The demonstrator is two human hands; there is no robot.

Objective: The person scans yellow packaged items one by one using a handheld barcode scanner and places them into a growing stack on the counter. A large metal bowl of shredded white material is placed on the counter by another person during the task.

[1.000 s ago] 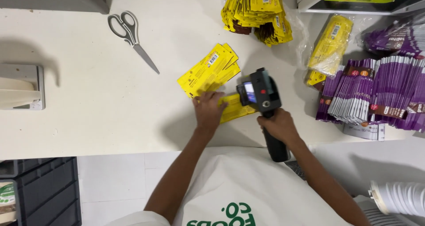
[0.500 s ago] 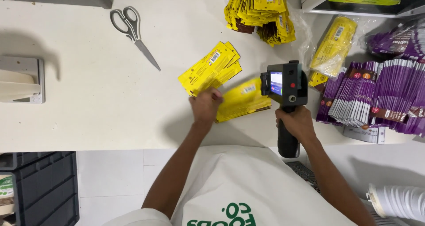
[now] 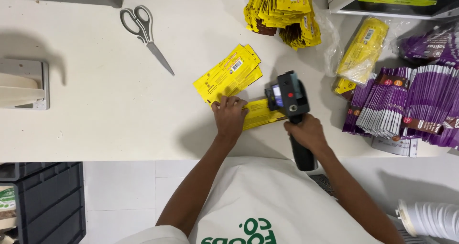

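Note:
My left hand (image 3: 230,116) presses flat on the left end of a yellow packet (image 3: 257,114) lying on the white table (image 3: 95,115). My right hand (image 3: 306,133) grips the black handle of a handheld printer gun (image 3: 288,98), whose head sits over the packet's right end. A small fanned stack of yellow packets (image 3: 228,74) lies just beyond my left hand.
Scissors (image 3: 146,31) lie at the back left. A pile of yellow packets (image 3: 282,12) sits at the back. Rows of purple packets (image 3: 411,105) and a bagged yellow bundle (image 3: 361,53) fill the right side. A grey device (image 3: 24,84) is at the left edge.
The printer gun swung out to the right off the packet half a second ago and is now back over its right end. My left hand stayed on the packet.

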